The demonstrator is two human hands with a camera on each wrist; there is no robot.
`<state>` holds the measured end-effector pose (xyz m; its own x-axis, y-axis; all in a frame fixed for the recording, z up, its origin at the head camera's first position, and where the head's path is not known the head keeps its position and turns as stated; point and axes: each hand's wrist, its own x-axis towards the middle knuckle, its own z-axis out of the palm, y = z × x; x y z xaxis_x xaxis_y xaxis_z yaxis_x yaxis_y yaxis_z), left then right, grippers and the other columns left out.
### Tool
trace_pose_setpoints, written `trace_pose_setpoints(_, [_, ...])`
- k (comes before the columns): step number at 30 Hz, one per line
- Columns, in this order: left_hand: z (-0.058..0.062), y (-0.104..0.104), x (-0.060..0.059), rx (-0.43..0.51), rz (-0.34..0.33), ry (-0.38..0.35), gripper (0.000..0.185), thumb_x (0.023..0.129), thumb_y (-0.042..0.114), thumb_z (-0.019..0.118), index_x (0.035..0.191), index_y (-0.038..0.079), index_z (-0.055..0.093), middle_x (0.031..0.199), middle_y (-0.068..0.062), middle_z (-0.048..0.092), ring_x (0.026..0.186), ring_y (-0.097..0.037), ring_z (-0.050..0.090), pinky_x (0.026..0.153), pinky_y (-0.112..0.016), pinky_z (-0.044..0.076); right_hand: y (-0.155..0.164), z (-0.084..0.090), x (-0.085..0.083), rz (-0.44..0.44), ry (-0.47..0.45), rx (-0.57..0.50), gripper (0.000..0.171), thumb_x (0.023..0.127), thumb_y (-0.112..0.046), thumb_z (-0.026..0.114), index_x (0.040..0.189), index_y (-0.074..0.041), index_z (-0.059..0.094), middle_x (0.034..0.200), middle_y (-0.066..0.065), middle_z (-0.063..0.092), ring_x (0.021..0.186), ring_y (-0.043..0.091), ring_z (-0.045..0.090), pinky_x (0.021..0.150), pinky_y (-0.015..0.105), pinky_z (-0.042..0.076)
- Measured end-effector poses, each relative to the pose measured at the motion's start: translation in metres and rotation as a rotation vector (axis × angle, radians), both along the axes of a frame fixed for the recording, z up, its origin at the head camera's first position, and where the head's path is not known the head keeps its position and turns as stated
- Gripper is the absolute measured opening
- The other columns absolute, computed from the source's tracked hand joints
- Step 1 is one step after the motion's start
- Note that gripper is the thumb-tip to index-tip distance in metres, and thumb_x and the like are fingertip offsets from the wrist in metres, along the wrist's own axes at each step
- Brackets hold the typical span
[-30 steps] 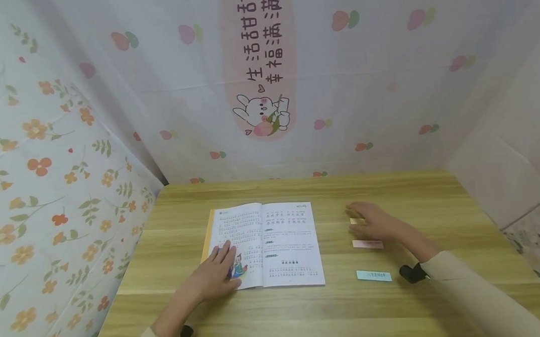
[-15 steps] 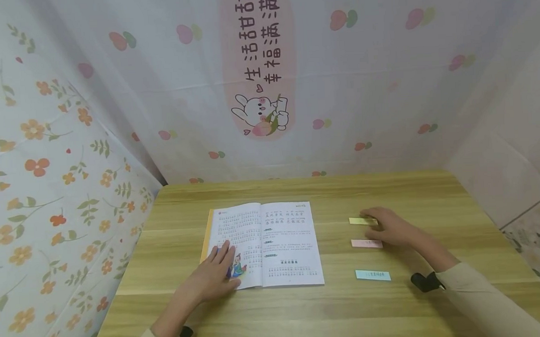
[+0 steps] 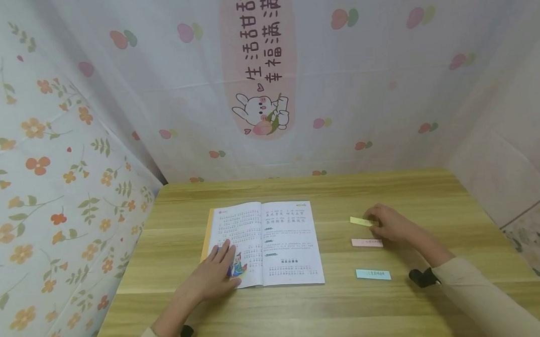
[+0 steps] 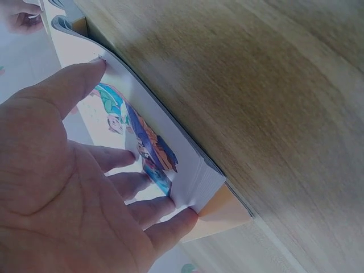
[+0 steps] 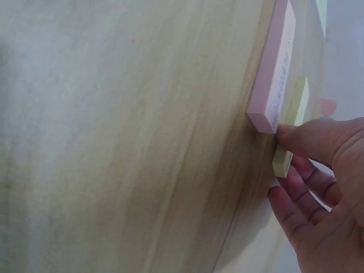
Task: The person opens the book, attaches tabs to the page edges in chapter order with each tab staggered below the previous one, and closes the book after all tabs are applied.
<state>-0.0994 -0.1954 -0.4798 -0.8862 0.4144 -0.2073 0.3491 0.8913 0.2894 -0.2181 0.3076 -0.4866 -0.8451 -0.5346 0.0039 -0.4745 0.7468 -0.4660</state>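
An open book [image 3: 292, 243] lies on the table, with printed text and a coloured picture on its left page. My left hand [image 3: 213, 277] rests on that page with fingers extended; in the left wrist view its fingertips touch the picture [image 4: 151, 142] and the page edge. On the right, my right hand [image 3: 392, 224] pinches the right end of a yellow sticky note pad [image 3: 360, 221] between thumb and fingers. In the right wrist view the thumb [image 5: 310, 139] crosses the yellow pad, close to a pink sticky note pad [image 5: 276, 74].
A light blue sticky note pad [image 3: 373, 274] with handwriting lies nearest the front, in line with the pink one. The wooden table [image 3: 276, 314] ends at a white patterned curtain [image 3: 375, 93]. Floral cloth [image 3: 48, 173] hangs at the left.
My right hand has drawn back to the right from beyond the yellow pad and taken hold of its right end. The yellow pad has turned slightly. My left hand stays on the book.
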Motion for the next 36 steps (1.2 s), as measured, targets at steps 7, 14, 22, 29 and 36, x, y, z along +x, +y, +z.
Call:
trace_pose_setpoints(7, [0.003,0.001,0.001,0.004,0.004,-0.009,0.081,0.095,0.038,0.07,0.152,-0.009,0.036,0.16,-0.029,0.025,0.146,-0.047,0.023,0.117,-0.055,0.022,0.003,-0.003,-0.001,-0.044,-0.069,-0.008,0.019,0.086,0.004,0.072,0.105,0.006,0.067,0.091,0.007,0.059,0.078,0.021,0.054,0.067,0.039,0.049])
trace_pose_setpoints(14, [0.005,0.002,0.001,0.009,0.007,-0.019,0.08,0.095,0.038,0.07,0.152,-0.009,0.037,0.16,-0.029,0.025,0.145,-0.049,0.024,0.116,-0.056,0.023,0.005,-0.004,-0.001,-0.06,-0.104,-0.007,0.019,0.083,0.002,0.071,0.101,0.002,0.066,0.09,0.006,0.06,0.076,0.02,0.054,0.066,0.038,0.049])
trace_pose_setpoints(22, [0.004,0.002,0.001,0.013,0.01,-0.019,0.081,0.094,0.038,0.071,0.152,-0.009,0.037,0.16,-0.029,0.025,0.145,-0.048,0.024,0.116,-0.055,0.023,0.008,-0.006,0.0,-0.066,-0.087,-0.012,0.019,0.078,0.002,0.072,0.096,-0.002,0.066,0.089,0.003,0.059,0.078,0.019,0.054,0.067,0.038,0.048])
trace_pose_setpoints(29, [0.006,0.002,0.002,0.021,0.008,-0.021,0.081,0.095,0.038,0.071,0.151,-0.009,0.037,0.16,-0.029,0.026,0.145,-0.05,0.024,0.116,-0.056,0.024,0.009,-0.005,0.0,-0.076,-0.066,-0.021,0.021,0.076,0.001,0.072,0.097,-0.002,0.067,0.089,0.002,0.059,0.081,0.02,0.055,0.07,0.041,0.049])
trace_pose_setpoints(36, [0.005,0.002,0.001,0.023,0.004,-0.014,0.081,0.094,0.037,0.071,0.151,-0.01,0.038,0.159,-0.03,0.026,0.144,-0.051,0.024,0.115,-0.056,0.024,0.011,-0.006,0.0,-0.069,-0.07,-0.029,0.021,0.078,0.002,0.071,0.099,-0.003,0.067,0.092,0.002,0.059,0.084,0.02,0.056,0.072,0.04,0.05])
